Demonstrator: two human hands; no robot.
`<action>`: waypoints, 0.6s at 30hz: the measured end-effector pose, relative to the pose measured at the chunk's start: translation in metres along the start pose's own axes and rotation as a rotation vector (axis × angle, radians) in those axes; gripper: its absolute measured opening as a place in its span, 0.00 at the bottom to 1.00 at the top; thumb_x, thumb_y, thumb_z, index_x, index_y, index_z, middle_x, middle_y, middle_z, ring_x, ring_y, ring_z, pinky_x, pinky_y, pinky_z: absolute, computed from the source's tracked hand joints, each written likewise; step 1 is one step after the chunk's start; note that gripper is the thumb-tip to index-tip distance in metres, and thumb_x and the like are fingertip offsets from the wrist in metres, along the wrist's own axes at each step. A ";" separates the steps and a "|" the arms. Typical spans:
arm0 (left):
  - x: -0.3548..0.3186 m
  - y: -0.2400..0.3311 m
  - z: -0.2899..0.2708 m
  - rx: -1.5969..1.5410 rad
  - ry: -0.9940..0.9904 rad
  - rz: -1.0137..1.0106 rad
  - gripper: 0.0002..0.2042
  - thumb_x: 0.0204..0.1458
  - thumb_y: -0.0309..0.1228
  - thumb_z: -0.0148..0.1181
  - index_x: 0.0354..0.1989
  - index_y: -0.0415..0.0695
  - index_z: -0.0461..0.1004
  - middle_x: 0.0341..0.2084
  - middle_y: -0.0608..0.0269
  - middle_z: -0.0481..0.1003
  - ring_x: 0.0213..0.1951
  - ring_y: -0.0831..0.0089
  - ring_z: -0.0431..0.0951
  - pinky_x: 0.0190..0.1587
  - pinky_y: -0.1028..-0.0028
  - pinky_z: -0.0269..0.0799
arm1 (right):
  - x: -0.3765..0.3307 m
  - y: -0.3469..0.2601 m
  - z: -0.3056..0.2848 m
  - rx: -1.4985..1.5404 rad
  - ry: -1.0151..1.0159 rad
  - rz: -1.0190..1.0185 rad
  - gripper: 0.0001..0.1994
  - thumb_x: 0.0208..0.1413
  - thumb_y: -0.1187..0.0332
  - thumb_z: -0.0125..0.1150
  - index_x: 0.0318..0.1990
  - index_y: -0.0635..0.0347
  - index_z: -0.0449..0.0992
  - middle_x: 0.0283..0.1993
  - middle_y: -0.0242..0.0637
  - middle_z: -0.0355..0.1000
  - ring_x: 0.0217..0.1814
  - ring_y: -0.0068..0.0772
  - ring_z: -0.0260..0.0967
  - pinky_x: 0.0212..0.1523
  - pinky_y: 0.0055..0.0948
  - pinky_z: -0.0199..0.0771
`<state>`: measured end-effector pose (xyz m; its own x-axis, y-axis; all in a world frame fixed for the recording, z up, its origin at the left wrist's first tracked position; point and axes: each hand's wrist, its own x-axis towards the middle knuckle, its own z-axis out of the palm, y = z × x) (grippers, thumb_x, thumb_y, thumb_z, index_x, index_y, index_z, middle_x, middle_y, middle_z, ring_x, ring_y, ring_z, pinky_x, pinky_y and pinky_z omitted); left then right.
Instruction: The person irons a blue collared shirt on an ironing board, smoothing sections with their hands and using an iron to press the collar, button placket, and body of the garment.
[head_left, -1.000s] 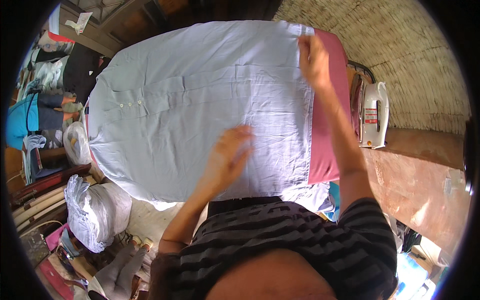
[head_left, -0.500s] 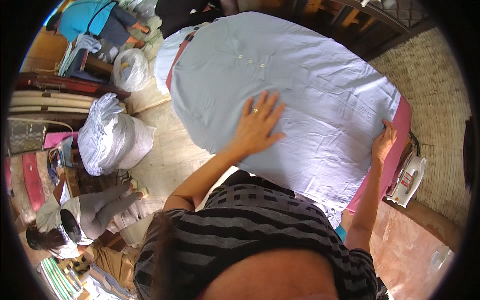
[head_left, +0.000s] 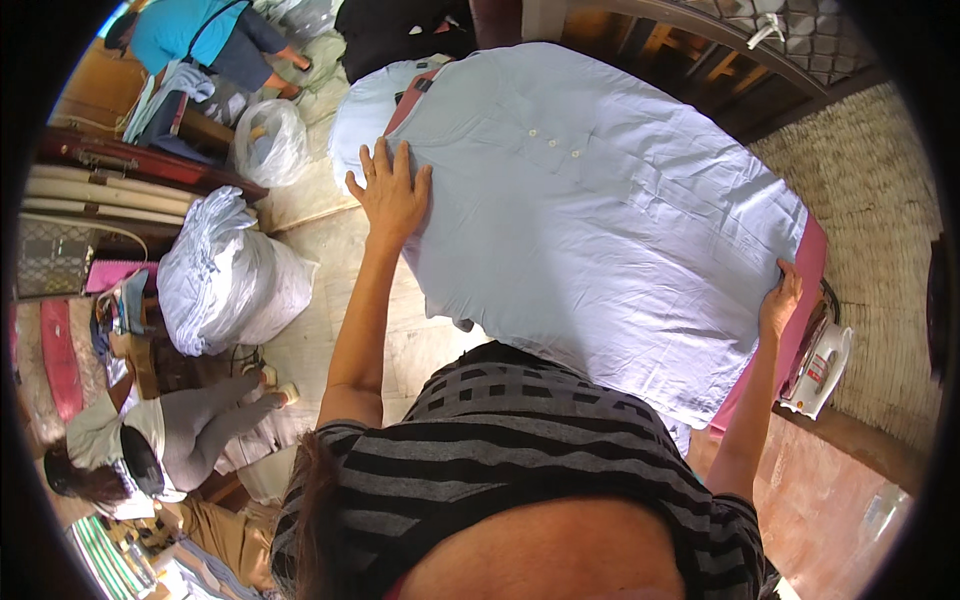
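Note:
A light blue shirt (head_left: 610, 240) with a short row of pale buttons lies spread over a red-covered board (head_left: 812, 250), its fabric faintly creased. At the shirt's left edge, my left hand (head_left: 393, 200) rests palm down with the fingers spread. On the right, my right hand (head_left: 780, 303) has its fingers bent around the hem, close to the board's bare red end. Beside that end, to the right of my right forearm, is a white iron (head_left: 822, 370) with a red mark.
More pale blue cloth (head_left: 365, 110) hangs at the board's far left. A full white sack of clothes (head_left: 235, 280) stands on the floor to the left, with a clear plastic bag (head_left: 270, 145) behind it. Two people, one in blue (head_left: 190, 35) and one in grey trousers (head_left: 215, 410), are on the left.
My left hand has moved from the middle of the shirt leftward and away to its left edge. My right hand remains at the hem. The view has shifted slightly.

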<state>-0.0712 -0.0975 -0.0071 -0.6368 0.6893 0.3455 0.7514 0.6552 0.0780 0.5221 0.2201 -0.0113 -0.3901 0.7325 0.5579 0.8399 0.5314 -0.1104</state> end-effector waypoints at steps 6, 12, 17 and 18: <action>0.078 0.093 0.017 -0.407 0.175 0.184 0.23 0.53 0.49 0.61 0.50 0.46 0.76 0.53 0.53 0.70 0.58 0.50 0.65 0.56 0.48 0.55 | -0.002 -0.003 -0.003 0.069 -0.019 0.115 0.24 0.48 0.87 0.45 0.51 0.54 0.76 0.55 0.42 0.71 0.61 0.48 0.66 0.63 0.42 0.63; 0.136 0.108 0.076 -0.521 0.254 0.120 0.13 0.48 0.44 0.66 0.33 0.48 0.77 0.29 0.62 0.77 0.41 0.56 0.74 0.43 0.55 0.66 | 0.006 -0.016 0.002 0.122 -0.005 0.178 0.23 0.48 0.84 0.45 0.49 0.52 0.78 0.55 0.41 0.71 0.59 0.50 0.65 0.63 0.42 0.65; 0.145 0.101 0.082 -0.564 0.227 0.197 0.14 0.56 0.43 0.62 0.34 0.45 0.71 0.26 0.58 0.75 0.29 0.58 0.76 0.34 0.62 0.70 | -0.003 -0.015 -0.005 0.084 0.059 0.232 0.22 0.51 0.83 0.48 0.50 0.51 0.78 0.54 0.36 0.72 0.55 0.47 0.67 0.59 0.40 0.68; 0.145 0.100 0.081 -0.511 0.211 0.205 0.15 0.57 0.44 0.62 0.35 0.45 0.71 0.26 0.58 0.75 0.30 0.58 0.77 0.33 0.62 0.70 | -0.001 -0.020 -0.006 0.090 0.057 0.250 0.21 0.51 0.83 0.49 0.50 0.50 0.78 0.54 0.36 0.72 0.54 0.47 0.67 0.59 0.40 0.68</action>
<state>-0.1028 0.0928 -0.0248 -0.4608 0.6753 0.5758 0.8770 0.2469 0.4123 0.5079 0.2059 -0.0046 -0.1509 0.8217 0.5496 0.8696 0.3748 -0.3215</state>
